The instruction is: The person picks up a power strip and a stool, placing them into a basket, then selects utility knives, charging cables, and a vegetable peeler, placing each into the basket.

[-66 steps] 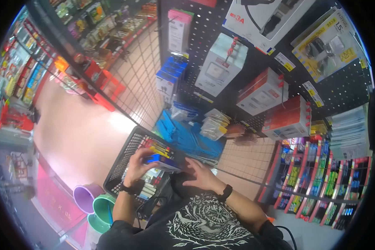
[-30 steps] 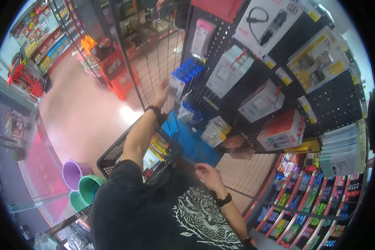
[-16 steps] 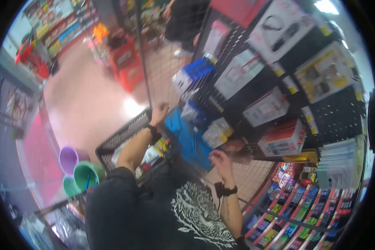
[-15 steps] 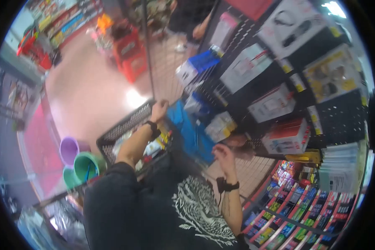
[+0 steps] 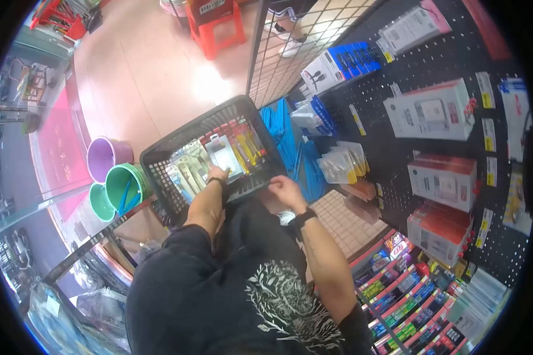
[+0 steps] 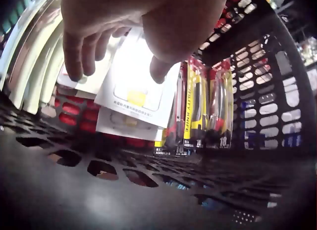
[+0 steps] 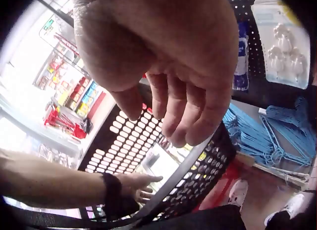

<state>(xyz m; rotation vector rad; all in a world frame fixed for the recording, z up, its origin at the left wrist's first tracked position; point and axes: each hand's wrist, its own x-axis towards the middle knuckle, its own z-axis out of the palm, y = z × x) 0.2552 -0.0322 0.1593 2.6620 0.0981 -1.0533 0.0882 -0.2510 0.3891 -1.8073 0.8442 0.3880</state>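
My left hand [image 5: 218, 173] reaches down into a black shopping basket [image 5: 160, 195]. Its fingers and thumb lie spread over flat white packages [image 6: 133, 86] there. Beside these stand yellow-and-black carded utility knives [image 6: 195, 111], and on the other side a row of pale packs [image 5: 186, 171]. In the right wrist view, the left hand [image 7: 138, 184] shows with its fingers extended. My right hand [image 5: 287, 189] hovers by the near rim of the basket, fingers loosely bent and nothing in them.
A black pegboard [image 5: 373, 112] with boxed chargers and blue cable boxes [image 5: 340, 65] rises on the right. Blue hangers [image 5: 308, 168] hang near the basket. Purple [image 5: 106, 158] and green [image 5: 124, 183] buckets stand left. A red stool [image 5: 216, 32] and a person's legs [image 5: 287, 29] show farther off.
My left hand has come from the blue boxes on the pegboard down into the basket. My right hand has moved to the basket's near rim. The head view has turned and dipped.
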